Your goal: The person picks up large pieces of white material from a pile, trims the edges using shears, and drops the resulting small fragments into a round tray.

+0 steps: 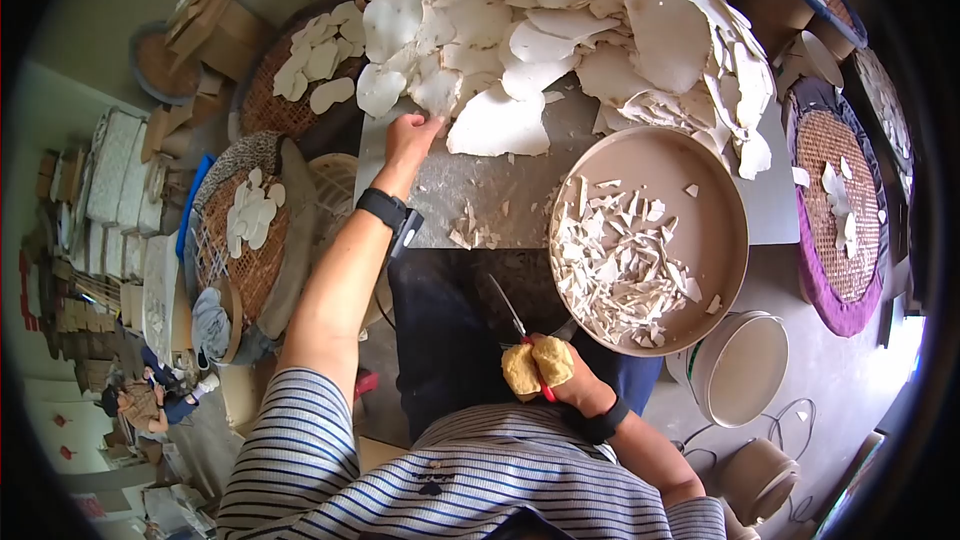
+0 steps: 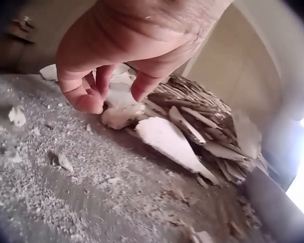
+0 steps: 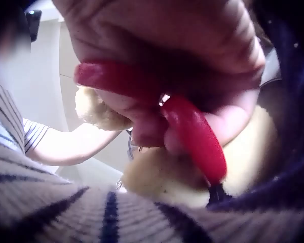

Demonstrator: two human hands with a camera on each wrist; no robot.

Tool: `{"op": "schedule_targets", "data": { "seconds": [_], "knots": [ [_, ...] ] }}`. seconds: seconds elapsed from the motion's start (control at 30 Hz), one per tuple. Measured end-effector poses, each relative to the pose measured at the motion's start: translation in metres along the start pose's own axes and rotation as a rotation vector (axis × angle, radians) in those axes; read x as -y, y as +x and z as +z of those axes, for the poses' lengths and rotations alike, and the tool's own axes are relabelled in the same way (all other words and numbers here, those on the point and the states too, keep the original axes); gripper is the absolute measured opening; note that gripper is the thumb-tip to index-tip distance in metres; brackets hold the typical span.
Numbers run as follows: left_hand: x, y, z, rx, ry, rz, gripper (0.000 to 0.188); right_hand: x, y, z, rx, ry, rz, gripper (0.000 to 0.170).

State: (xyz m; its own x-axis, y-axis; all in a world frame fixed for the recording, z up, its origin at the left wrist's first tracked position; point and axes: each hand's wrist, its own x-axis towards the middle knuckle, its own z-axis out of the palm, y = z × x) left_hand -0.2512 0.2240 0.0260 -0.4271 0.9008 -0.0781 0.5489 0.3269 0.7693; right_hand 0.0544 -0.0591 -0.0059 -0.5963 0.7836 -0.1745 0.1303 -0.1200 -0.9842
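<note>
My left hand (image 1: 412, 142) is at the front edge of a heap of thin, flat, off-white dried pieces (image 1: 672, 32). In the left wrist view, its bent thumb and fingertips stand apart, right around the edge of a pale piece (image 2: 120, 115). A larger white piece (image 1: 500, 123) lies just to the right of this hand. My right hand (image 1: 588, 392), low in front of my lap, grips scissors (image 1: 509, 308) with their blades pointing up and away. Yellow padding (image 1: 520, 370) surrounds their red handles (image 3: 195, 136), partly hidden by my fingers.
A round tan tray (image 1: 715, 230) of broken white shards (image 1: 615, 270) overhangs the metal table's (image 1: 440, 225) front edge. Crumbs and small chips (image 1: 472, 230) litter the tabletop. Woven baskets (image 1: 255, 240) stand at the left, a purple-rimmed one (image 1: 845, 310) and a bucket (image 1: 740, 370) at the right.
</note>
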Motion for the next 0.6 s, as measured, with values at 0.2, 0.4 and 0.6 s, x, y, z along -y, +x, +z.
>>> {"op": "schedule_targets", "data": {
  "seconds": [0.2, 0.4, 0.6],
  "knots": [
    [0.005, 0.008, 0.005, 0.045, -0.376, -0.009, 0.028, 0.003, 0.007, 0.001, 0.041, -0.113, 0.062, 0.037],
    [-0.019, -0.06, -0.05, 0.223, -0.836, 0.065, 0.02, -0.013, 0.007, 0.003, 0.072, 0.0, 0.068, 0.039],
    [-0.018, -0.136, -0.08, 0.357, -0.891, 0.008, 0.018, -0.007, 0.011, 0.008, 0.056, 0.496, 0.002, 0.047]
  ]
}}
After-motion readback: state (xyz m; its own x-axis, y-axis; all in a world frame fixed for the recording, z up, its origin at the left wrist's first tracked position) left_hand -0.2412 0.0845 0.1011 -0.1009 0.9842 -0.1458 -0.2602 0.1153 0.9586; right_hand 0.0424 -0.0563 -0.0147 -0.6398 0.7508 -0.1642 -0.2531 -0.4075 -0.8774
